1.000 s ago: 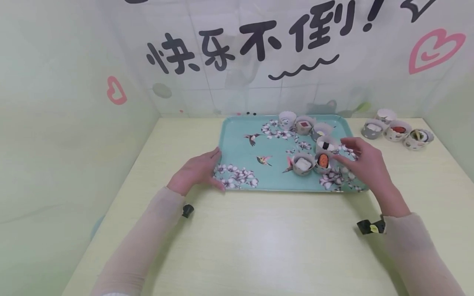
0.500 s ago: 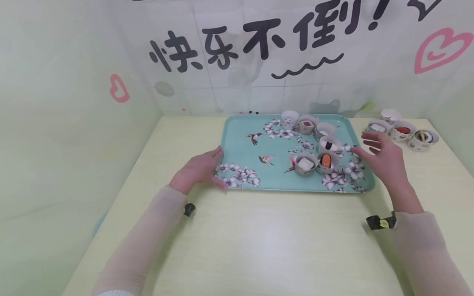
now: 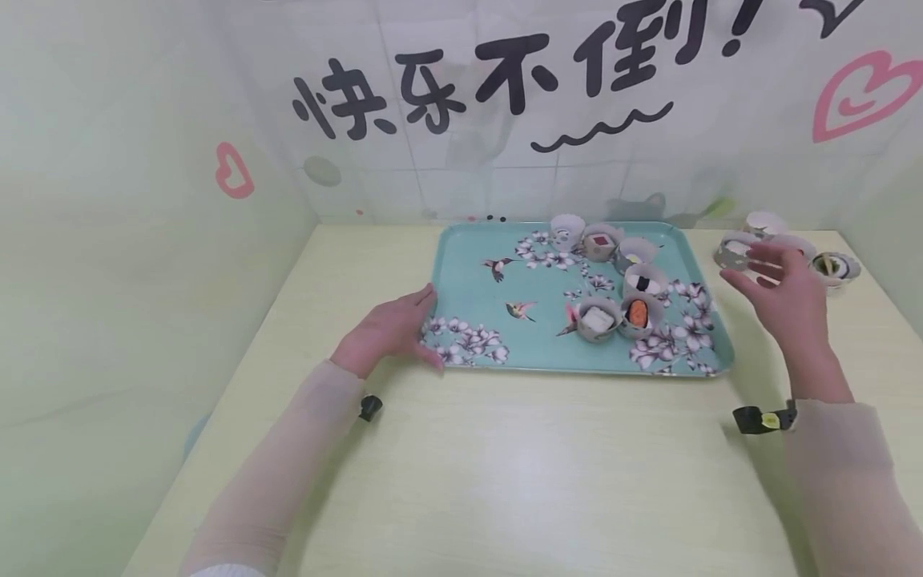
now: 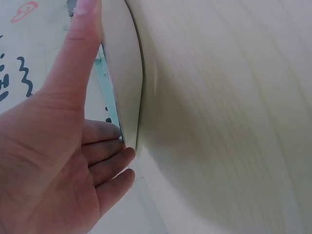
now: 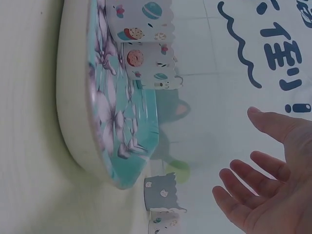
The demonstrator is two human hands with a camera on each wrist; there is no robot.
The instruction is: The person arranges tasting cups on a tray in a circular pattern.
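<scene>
My left hand [image 3: 389, 330] touches the left edge of a turquoise tray [image 3: 465, 260] printed with flowers and birds. In the left wrist view its thumb lies along the tray's near side and the fingertips meet the rim. Several paper cups stand on the tray's right half, among them one holding an orange-topped piece of toy-like sushi [image 3: 638, 314] and one with a white piece [image 3: 597, 320]. My right hand [image 3: 789, 300] is raised off the tray's right side, fingers spread and holding nothing. It partly hides a group of cups, including a grey cup [image 3: 731, 252].
Beside the grey cup stand a cup with a roll-like piece [image 3: 835, 268] and a pale cup [image 3: 766, 224] behind. The pale wooden table [image 3: 534, 473] meets a lettered back wall [image 3: 490, 192]. A side wall [image 3: 144, 240] rises on the left.
My right hand has moved right, from beside the tray's orange-topped cup to the cups off the tray. My left hand stays at the tray's edge.
</scene>
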